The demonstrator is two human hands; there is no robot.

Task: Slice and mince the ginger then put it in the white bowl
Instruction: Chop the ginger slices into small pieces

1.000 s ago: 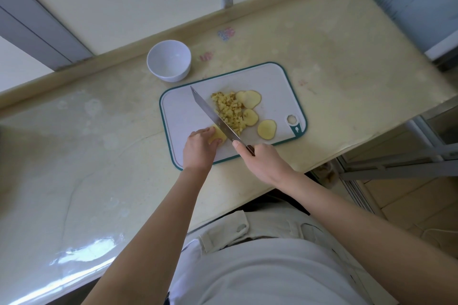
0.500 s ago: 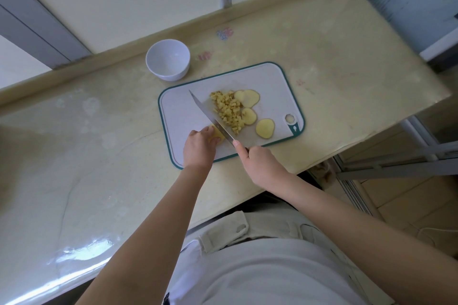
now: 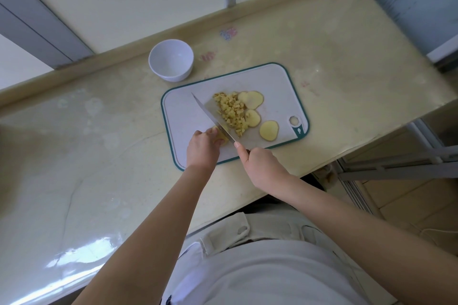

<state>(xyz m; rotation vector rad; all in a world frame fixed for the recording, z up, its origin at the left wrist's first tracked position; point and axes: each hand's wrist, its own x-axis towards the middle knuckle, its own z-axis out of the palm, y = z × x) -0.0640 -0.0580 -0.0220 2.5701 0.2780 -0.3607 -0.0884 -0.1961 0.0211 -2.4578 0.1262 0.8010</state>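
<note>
Little shifts since a second ago: knife [image 3: 213, 116] tip sits a touch lower on the board, right hand [image 3: 260, 166] drawn slightly back toward the body, left hand [image 3: 202, 148] bunched closer over its piece.

Progress, by judgement: mid-mince, roughly half done.
- Table [image 3: 99, 131]: carries board and bowl, nothing spilled onto it that I can see.
- Cutting board [image 3: 277, 82]: all the ginger is on it.
- White bowl [image 3: 173, 77]: just beyond the board's far-left corner, apart from it; looks empty. Transfer not yet begun.
- Minced pile [image 3: 231, 112]: small cubes heaped mid-board, just right of the blade.
- Whole slices: overlapping rounds [image 3: 251, 99] and another [image 3: 252, 117] touching the pile's right edge, one [image 3: 269, 130] lying alone nearer the hanging hole. Left to cut.
- Ginger piece [image 3: 221, 137]: at the near-left of the board, under the blade, partly hidden by fingers.

Hands:
- Left: fingers curled down, pinning the ginger piece against the board beside the blade.
- Right: wrapped round the knife handle, forefinger stretched along the spine; blade runs diagonally, tip pointing far-left.
</note>
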